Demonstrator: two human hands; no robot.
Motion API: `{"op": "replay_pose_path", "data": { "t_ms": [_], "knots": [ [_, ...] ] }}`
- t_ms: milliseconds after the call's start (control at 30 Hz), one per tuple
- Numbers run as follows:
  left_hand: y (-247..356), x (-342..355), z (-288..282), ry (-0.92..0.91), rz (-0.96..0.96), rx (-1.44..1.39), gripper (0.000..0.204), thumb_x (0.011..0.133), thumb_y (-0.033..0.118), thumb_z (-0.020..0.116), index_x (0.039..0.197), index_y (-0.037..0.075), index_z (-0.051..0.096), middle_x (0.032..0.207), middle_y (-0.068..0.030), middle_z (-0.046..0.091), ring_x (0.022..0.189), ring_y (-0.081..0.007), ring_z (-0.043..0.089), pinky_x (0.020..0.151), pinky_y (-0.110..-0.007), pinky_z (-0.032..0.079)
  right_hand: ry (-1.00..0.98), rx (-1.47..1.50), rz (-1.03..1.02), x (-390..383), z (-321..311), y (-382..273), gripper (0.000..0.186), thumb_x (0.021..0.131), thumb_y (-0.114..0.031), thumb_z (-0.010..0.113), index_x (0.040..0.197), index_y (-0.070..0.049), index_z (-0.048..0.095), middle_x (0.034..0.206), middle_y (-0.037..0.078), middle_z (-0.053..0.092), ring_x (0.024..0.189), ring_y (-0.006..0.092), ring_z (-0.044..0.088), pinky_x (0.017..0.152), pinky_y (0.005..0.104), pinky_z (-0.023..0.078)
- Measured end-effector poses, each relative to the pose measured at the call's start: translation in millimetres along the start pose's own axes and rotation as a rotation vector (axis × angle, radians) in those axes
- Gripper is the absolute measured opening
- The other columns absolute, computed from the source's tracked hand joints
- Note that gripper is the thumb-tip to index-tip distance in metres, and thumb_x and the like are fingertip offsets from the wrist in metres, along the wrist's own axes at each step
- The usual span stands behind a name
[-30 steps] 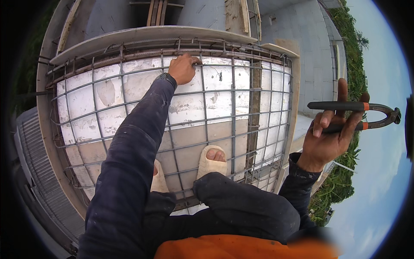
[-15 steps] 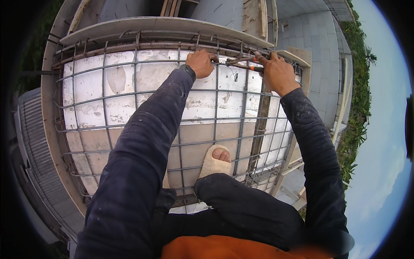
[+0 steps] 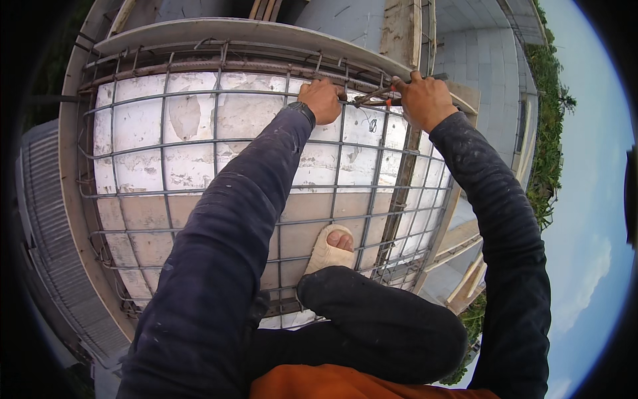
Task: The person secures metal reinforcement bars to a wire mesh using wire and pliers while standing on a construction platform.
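Note:
My right hand (image 3: 425, 101), at the far right of the rebar mesh (image 3: 166, 145), is wrapped round the handles of pincers (image 3: 367, 99) with orange on them. Their jaws point left, to a bar crossing near the far edge. Just left of those jaws, my left hand (image 3: 323, 101) is closed, its fingertips at the mesh bars; whether it pinches a bar or a small wire is hidden. A small dark wire loop (image 3: 372, 125) shows below the pincers.
White and tan boards (image 3: 312, 206) lie under the mesh, with my sandalled foot (image 3: 330, 247) among the bars. A wooden form board (image 3: 252, 30) rims the far edge. Beyond the left edge is a corrugated roof (image 3: 56, 219); greenery (image 3: 548, 133) and sky lie right.
Both hands and the pincers sit slightly farther right in the picture. The right hand's fingers have closed up around the handles, and the handles look nearer together. The view has shifted a little.

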State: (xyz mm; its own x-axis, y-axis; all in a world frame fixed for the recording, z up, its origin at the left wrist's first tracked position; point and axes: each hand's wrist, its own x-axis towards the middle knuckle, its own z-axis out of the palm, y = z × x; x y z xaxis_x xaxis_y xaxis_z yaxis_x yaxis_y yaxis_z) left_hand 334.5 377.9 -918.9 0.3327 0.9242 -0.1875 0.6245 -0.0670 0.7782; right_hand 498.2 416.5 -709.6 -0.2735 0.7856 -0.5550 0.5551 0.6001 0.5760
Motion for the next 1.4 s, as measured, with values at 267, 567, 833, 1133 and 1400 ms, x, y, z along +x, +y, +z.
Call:
{"op": "replay_pose_path", "data": {
  "t_ms": [267, 567, 833, 1133, 1400],
  "knots": [
    [0, -1, 0, -0.003, -0.003, -0.003, 0.046, 0.089, 0.012, 0.058, 0.129, 0.023, 0.077, 0.128, -0.0166, 0.065, 0.128, -0.0361, 0.059, 0.108, -0.052, 0.041, -0.005, -0.012, -0.034, -2, -2, 6, 0.049, 0.101, -0.018, 0.059, 0.150, -0.020, 0.063, 0.121, 0.016, 0.067, 0.102, 0.0324, 0.074, 0.082, 0.0420, 0.059],
    [2, -2, -1, -0.005, -0.003, -0.015, 0.047, 0.089, 0.011, 0.057, 0.129, 0.023, 0.078, 0.128, -0.0174, 0.066, 0.128, -0.0362, 0.059, 0.109, -0.052, 0.040, 0.055, -0.024, -0.050, 0, 10, -3, 0.047, 0.102, -0.017, 0.058, 0.149, -0.016, 0.062, 0.119, 0.016, 0.067, 0.100, 0.0319, 0.073, 0.080, 0.0417, 0.059],
    [4, -1, -1, -0.002, -0.026, -0.020, 0.045, 0.087, 0.009, 0.057, 0.127, 0.016, 0.077, 0.128, -0.0174, 0.067, 0.127, -0.0358, 0.059, 0.109, -0.052, 0.040, -0.164, -0.049, -0.135, 13, -35, -25, 0.024, 0.100, -0.023, 0.062, 0.103, -0.012, 0.083, 0.101, 0.012, 0.078, 0.098, 0.0274, 0.077, 0.077, 0.0395, 0.059],
    [3, -1, -8, -0.026, -0.012, -0.076, 0.048, 0.088, 0.009, 0.057, 0.133, 0.010, 0.071, 0.136, -0.0184, 0.066, 0.135, -0.0368, 0.057, 0.113, -0.053, 0.040, -0.105, 0.179, -0.089, -3, 19, 0, 0.021, 0.091, -0.017, 0.063, 0.091, -0.005, 0.080, 0.090, 0.019, 0.078, 0.087, 0.0366, 0.078, 0.079, 0.0474, 0.061],
    [81, -44, -13, 0.089, 0.381, -0.115, 0.081, 0.085, 0.019, 0.071, 0.158, 0.002, 0.042, 0.152, -0.0251, 0.053, 0.149, -0.0403, 0.043, 0.127, -0.050, 0.031, -0.187, 0.329, -0.073, -6, 41, 8, 0.025, 0.089, -0.024, 0.068, 0.094, -0.002, 0.079, 0.085, 0.018, 0.078, 0.082, 0.0345, 0.077, 0.076, 0.0456, 0.061]
  ]
}}
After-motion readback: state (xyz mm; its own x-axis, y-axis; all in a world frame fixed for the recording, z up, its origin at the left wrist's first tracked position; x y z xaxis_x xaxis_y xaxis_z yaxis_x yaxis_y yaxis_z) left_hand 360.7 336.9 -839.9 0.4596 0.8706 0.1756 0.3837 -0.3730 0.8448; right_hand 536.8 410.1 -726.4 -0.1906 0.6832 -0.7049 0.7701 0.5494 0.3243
